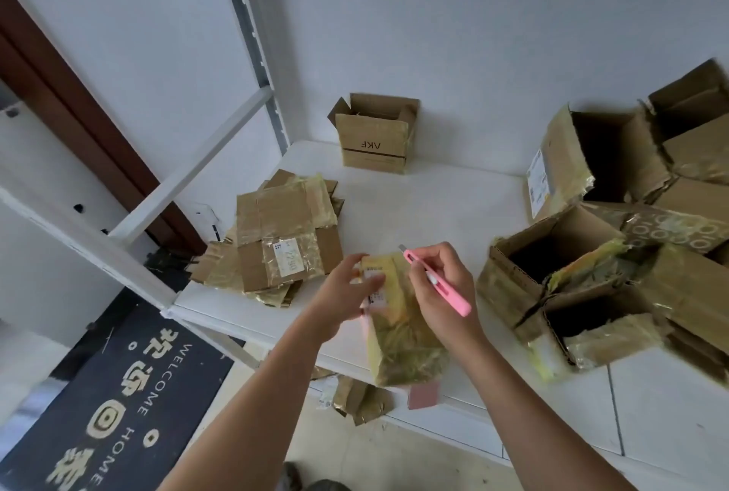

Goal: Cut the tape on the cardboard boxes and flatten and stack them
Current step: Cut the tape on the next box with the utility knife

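One small cardboard box wrapped in yellowish tape (pixel 398 325) is held above the near edge of the white bench (pixel 445 206), the left hand (pixel 347 293) with its fingers curled against the box's left side and the right hand (pixel 438 289) pinching a pink utility knife (pixel 436 279) in a closed grip, blade tip just above the box's top. Left of it lies a stack of flattened brown cardboard boxes (pixel 280 242), an open brown box printed AKF (pixel 374 135) stands at the back by the wall, and a heap of open taped boxes (pixel 615 238) crowds the bench's right side. Below on the floor lies a dark doormat with pale lettering (pixel 118 403).
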Tool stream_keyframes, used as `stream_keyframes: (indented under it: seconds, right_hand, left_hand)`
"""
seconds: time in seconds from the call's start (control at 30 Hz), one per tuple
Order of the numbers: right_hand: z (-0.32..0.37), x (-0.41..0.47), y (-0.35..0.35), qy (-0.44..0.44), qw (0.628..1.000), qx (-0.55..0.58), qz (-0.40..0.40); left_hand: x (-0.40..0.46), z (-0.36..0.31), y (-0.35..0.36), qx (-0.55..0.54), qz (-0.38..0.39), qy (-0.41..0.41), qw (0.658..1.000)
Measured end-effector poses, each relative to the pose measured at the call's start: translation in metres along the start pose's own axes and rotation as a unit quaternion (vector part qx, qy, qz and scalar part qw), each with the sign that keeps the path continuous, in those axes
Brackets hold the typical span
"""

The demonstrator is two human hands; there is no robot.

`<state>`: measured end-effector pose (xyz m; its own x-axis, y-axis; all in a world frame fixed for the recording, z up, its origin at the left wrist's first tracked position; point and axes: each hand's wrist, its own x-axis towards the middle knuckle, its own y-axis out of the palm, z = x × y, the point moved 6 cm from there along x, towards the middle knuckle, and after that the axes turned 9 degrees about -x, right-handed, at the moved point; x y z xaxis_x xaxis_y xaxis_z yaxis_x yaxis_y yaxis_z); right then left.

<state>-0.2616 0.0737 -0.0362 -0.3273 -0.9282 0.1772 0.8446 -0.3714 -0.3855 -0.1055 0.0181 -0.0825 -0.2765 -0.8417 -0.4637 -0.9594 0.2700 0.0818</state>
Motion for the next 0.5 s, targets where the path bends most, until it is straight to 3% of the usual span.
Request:
stream_keyframes:
  seconds: [0.13,0.27,0.5]
  right_hand:
    - [-0.013,-0.003,0.006,0.032,0.999,-0.008,0.027]
    - [-0.024,-0.015,0.01,0.049,0.998,0.01,0.049]
    - [-0.035,-0.043,0.006,0.026,0.999,0.026,0.009]
  left_hand:
    - [-0.009,0.023,-0.004,-0.065,-0.003,-0.013,0.998]
    - [-0.019,0.03,-0.004,-0.054,-0.014,0.037,0.998]
    - [-0.03,0.05,-0.001,-0.051,-0.032,0.104,0.993]
